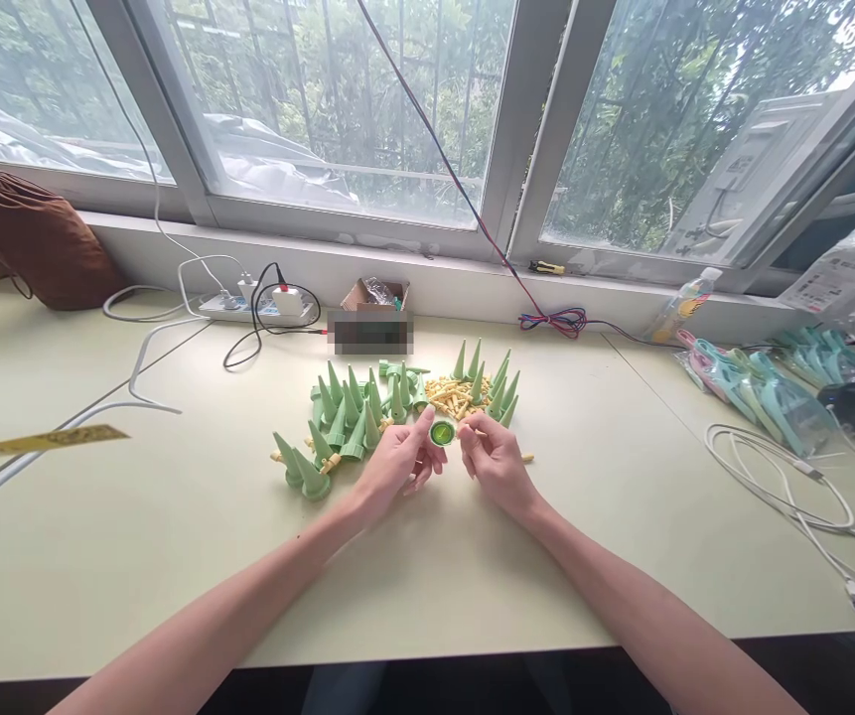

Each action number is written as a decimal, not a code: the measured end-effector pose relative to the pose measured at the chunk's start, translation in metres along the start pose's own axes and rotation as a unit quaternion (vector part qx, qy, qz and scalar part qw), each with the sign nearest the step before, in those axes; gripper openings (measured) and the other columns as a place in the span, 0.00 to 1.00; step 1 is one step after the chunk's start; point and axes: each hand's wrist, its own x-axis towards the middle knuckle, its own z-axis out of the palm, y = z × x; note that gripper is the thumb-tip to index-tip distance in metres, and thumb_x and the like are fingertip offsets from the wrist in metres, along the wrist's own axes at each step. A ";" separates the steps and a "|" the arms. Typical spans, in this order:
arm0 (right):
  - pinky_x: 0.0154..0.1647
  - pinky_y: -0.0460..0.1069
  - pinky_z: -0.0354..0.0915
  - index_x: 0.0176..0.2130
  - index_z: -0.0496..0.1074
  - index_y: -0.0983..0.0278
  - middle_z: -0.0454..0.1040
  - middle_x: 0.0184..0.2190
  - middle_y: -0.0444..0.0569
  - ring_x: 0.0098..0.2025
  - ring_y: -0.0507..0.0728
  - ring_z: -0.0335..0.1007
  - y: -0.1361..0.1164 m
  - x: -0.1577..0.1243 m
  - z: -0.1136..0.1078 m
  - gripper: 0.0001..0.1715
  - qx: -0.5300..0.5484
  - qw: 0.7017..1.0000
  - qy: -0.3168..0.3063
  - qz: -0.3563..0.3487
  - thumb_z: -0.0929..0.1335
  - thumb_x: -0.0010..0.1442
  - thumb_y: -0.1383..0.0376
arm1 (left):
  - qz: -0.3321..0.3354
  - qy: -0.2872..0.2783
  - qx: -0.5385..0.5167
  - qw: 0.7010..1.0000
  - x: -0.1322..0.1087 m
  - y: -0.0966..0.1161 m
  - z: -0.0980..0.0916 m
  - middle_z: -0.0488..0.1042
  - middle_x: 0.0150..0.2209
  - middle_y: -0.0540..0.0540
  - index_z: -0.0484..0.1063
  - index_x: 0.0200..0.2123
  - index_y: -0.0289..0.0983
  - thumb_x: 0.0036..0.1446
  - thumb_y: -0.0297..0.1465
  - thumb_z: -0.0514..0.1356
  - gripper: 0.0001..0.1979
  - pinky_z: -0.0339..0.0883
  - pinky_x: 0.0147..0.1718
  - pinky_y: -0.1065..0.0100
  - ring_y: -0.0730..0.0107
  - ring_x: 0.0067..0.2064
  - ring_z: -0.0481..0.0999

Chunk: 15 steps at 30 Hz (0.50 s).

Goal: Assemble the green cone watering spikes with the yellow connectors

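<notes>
My left hand [403,455] is closed around a green plastic cone [442,432], its round open end turned up toward me. Close to that rim, on the right, the fingers of my right hand [498,462] are pinched together; what they hold, if anything, is too small to make out. Behind my hands lies a pile of small yellow plastic pegs [458,399]. Many more green cones [351,402] stand or lie to the left, some with yellow pieces at their sides. Another group of cones [501,389] is on the right, and a loose yellow peg [528,458] lies beside my right hand.
A small cardboard box [376,295] and a power strip [263,308] with cables stand at the back. On the right are bagged pastel clips [762,392], a white cable [784,487] and a bottle [684,303]. A brown bag [44,238] sits at far left.
</notes>
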 end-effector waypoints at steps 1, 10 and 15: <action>0.19 0.45 0.53 0.32 0.64 0.62 0.57 0.19 0.38 0.18 0.48 0.54 0.000 0.000 0.000 0.18 0.001 1.000 -0.001 -0.001 0.64 0.66 0.52 | -0.001 -0.003 -0.003 1.000 0.000 -0.001 0.000 0.70 0.21 0.45 0.73 0.21 0.31 0.60 0.55 0.52 0.33 0.49 0.13 0.75 0.80 0.16 0.61; 0.19 0.45 0.52 0.29 0.62 0.62 0.57 0.17 0.37 0.18 0.48 0.53 0.001 0.002 -0.003 0.19 -0.010 1.000 0.015 0.021 0.64 0.66 0.52 | 0.046 -0.008 0.075 0.996 0.000 -0.005 -0.002 0.64 0.16 0.53 0.70 0.30 0.34 0.61 0.50 0.55 0.24 0.54 0.16 0.75 0.79 0.15 0.60; 0.19 0.45 0.52 0.28 0.62 0.62 0.58 0.15 0.37 0.17 0.48 0.52 0.004 0.004 -0.003 0.20 -0.013 0.999 0.023 0.034 0.64 0.66 0.52 | 0.109 0.046 0.160 0.980 0.000 -0.007 0.000 0.67 0.20 0.53 0.71 0.41 0.35 0.59 0.44 0.60 0.17 0.60 0.18 0.74 0.77 0.18 0.62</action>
